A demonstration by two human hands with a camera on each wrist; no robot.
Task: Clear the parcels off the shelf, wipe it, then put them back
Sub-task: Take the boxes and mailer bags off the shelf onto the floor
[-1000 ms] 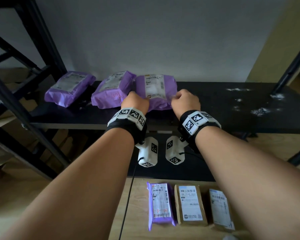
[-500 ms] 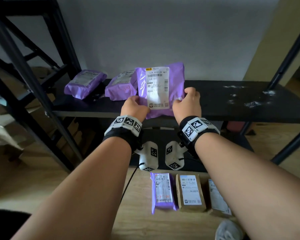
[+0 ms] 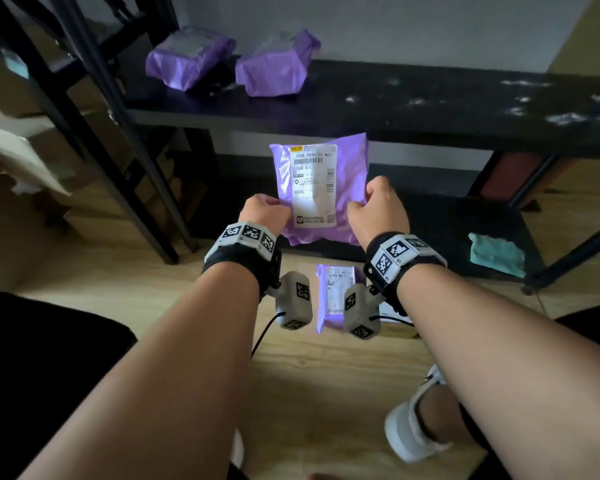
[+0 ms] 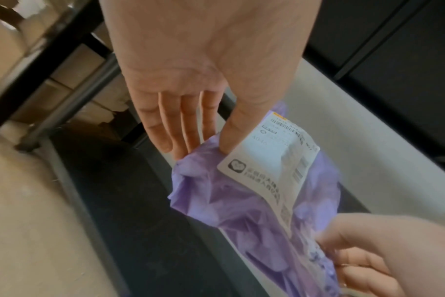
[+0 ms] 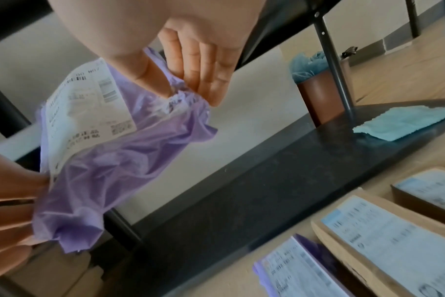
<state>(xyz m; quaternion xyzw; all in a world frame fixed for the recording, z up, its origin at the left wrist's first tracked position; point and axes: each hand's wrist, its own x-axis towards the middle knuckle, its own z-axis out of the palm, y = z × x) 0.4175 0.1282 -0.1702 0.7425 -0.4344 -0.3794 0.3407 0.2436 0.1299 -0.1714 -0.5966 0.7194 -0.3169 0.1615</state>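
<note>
On the far left of the black shelf board [image 3: 395,105] two crumpled purple plastic mailer parcels [image 3: 187,58] [image 3: 278,64] lie side by side, well apart from the white dust specks [image 3: 565,117] scattered at its right end. Lower down, in front of the shelf's edge and clear of it, the flat purple mailer parcel with a white shipping label [image 3: 321,188] hangs in the air between both hands. The left hand [image 3: 264,211] pinches its left edge, thumb on the label side and fingers [image 4: 181,128] behind; the right hand [image 3: 378,209] pinches the right edge the same way, bunching the plastic. The parcel's long axis runs away from the person, label facing up toward the head camera.

Directly below the hands, on the wooden floor [image 3: 187,306], a small purple parcel [image 3: 333,292] lies beside brown cardboard boxes [image 5: 384,239]. The set-down spot is probably just beside that row, below the held parcel. Further right, a teal cloth [image 3: 496,254] rests on the low black board [image 3: 447,220].
</note>
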